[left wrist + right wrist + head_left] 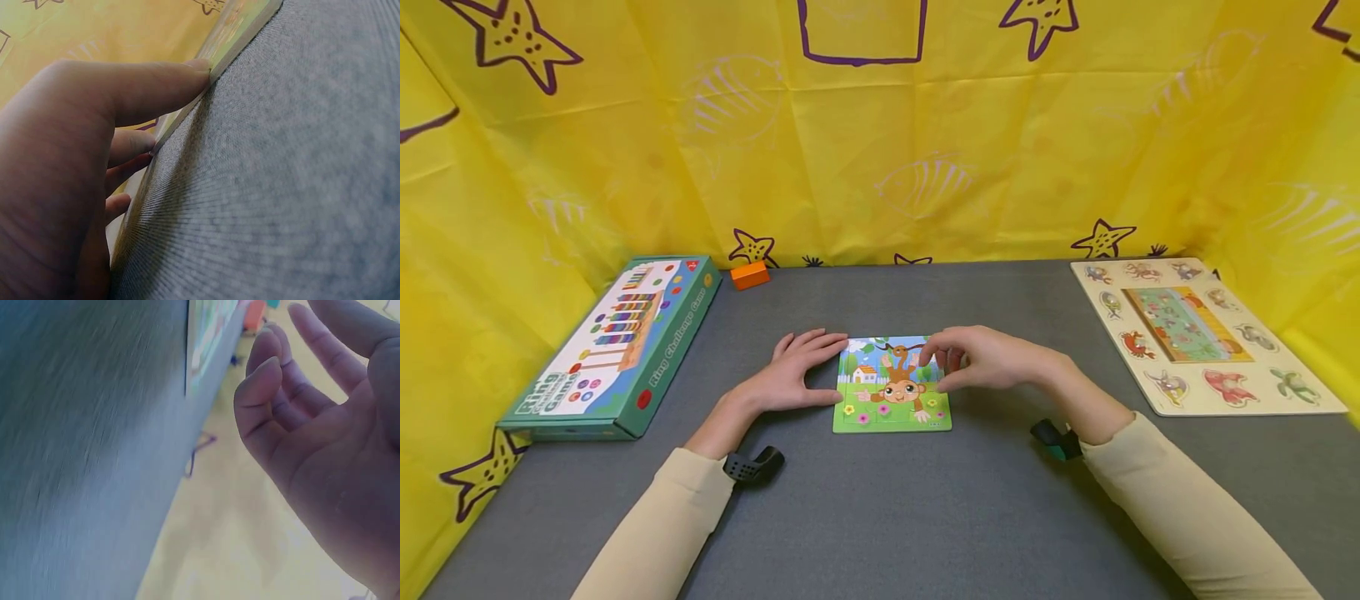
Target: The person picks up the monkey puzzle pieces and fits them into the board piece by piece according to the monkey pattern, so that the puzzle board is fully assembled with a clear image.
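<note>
A small picture puzzle board (pixel 887 423) with a monkey hanging upside down, a house and flowers lies flat on the grey table. My left hand (pixel 788 379) rests at its left side, thumb and fingers stretched out, their tips touching the board's edge. In the left wrist view the thumb (pixel 156 90) meets the rim of the board. Over the board's right side is my right hand (pixel 988 357), its fingers loosely bent. The right wrist view shows nothing between those fingers (pixel 259 394), apart from the board. Part of the picture's upper right is hidden behind them.
On the left lies a green Ring Challenge Game box (pixel 677 333). An orange block (pixel 750 275) sits near the back edge of the table (pixel 880 517). To the right is a wooden sea-animal puzzle board (pixel 1195 387). A yellow patterned cloth (pixel 850 133) surrounds the table.
</note>
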{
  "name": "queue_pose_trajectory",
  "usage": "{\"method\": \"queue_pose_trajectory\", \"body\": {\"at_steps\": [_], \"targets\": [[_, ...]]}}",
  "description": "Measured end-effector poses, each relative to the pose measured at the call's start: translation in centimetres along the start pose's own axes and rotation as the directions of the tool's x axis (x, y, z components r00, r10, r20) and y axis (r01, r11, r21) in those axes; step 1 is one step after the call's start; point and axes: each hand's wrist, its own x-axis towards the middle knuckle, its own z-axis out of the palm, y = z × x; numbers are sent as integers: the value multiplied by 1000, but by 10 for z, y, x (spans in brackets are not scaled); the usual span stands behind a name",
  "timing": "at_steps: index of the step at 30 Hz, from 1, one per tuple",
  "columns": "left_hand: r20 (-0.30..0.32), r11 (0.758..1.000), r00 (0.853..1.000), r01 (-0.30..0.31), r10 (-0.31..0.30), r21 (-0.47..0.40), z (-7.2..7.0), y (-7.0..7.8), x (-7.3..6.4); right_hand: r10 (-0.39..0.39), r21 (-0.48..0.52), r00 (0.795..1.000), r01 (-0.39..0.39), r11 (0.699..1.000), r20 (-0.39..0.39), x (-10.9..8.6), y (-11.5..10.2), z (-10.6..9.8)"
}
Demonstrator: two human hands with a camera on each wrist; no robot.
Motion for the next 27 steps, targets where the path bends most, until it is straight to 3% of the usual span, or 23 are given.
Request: {"method": "queue_pose_trajectory", "body": {"at_steps": [7, 13, 27], "targets": [[15, 1000, 1000, 10, -9, -9, -1, 2, 0, 89, -1, 995, -89, 996, -53, -37, 14, -19], [25, 1000, 999, 24, -24, -15, 0, 3, 0, 120, 12, 990, -119, 993, -76, -68, 19, -32], [25, 1000, 999, 23, -22, -22, 2, 2, -1, 175, 35, 978, -172, 984, -112, -125, 44, -41]]}}
